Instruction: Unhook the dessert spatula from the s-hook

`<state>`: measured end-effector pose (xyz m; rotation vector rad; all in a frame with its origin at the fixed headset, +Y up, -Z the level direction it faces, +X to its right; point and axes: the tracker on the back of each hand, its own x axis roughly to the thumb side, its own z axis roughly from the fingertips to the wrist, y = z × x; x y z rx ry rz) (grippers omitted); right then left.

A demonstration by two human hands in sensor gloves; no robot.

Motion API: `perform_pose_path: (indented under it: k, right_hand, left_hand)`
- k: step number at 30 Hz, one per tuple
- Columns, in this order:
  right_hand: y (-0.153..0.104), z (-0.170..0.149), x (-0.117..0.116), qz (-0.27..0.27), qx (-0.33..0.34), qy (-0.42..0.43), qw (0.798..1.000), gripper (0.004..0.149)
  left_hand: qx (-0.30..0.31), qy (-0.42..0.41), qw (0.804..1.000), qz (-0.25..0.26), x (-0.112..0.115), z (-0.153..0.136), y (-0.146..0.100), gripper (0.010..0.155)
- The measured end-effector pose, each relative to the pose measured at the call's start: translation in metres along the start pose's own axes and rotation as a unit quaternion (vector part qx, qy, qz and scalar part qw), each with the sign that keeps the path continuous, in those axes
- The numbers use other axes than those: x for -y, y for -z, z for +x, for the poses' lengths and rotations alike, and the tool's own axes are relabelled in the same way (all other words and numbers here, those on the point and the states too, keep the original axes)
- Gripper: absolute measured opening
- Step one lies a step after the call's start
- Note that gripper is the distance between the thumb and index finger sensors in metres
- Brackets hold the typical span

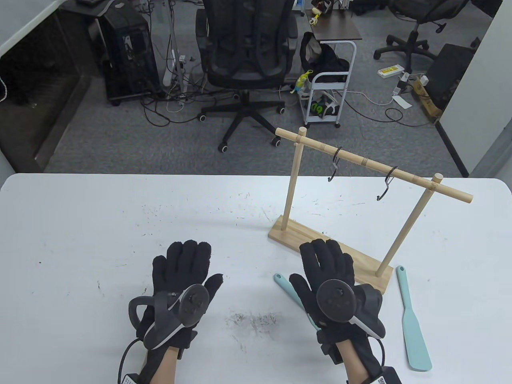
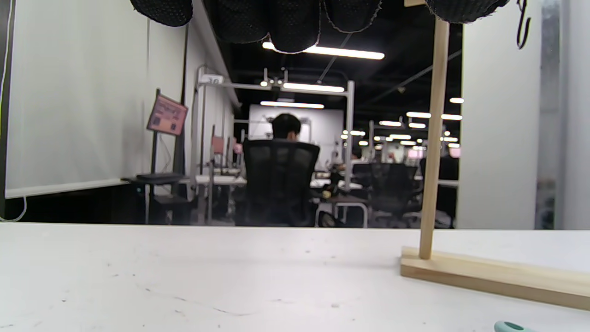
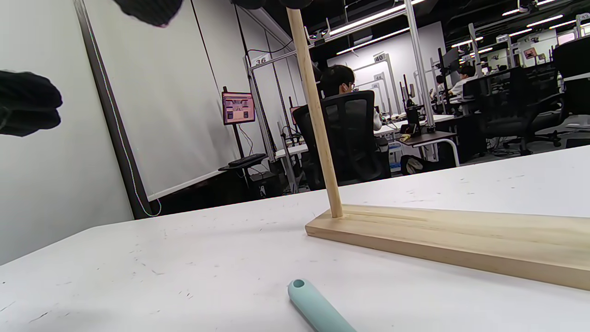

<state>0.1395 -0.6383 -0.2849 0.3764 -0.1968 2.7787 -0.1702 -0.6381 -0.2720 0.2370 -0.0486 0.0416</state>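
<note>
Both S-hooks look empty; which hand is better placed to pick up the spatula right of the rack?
The right hand: it lies open beside the rack base, nearer that spatula; the left hand rests farther left.

We saw a white table [image 1: 120, 224], scuffed with dark specks, standing on grey carpet [image 1: 120, 132]. Behind it stood a black mesh office chair [image 1: 246, 60] on castors, with a tangle of cables [image 1: 172, 100] on the floor beside it. A dark computer tower [image 1: 128, 52] stood to the left, and a small white trolley [image 1: 328, 88] to the right. A second chair [image 1: 412, 36] was near a power strip [image 1: 392, 71]. From the wrist views we noticed long ceiling lights [image 2: 322, 50], a white partition wall [image 2: 78, 101], a pink screen [image 2: 167, 115], and a seated person [image 3: 341, 83] at distant desks.
</note>
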Motion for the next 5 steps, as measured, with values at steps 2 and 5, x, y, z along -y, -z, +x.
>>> perform_pose_path:
  k: [2, 5]
  right_hand:
    - [0.0001, 0.0, -0.0001, 0.001, -0.001, 0.0, 1.0, 0.072]
    - [0.0001, -0.0001, -0.0001, 0.0, -0.001, 0.0, 1.0, 0.071]
  left_hand:
    - [0.001, 0.0, 1.0, -0.001, 0.0004, 0.0, 0.0002, 0.076]
    - [0.001, 0.001, 1.0, -0.003, 0.0004, 0.0002, 0.0001, 0.076]
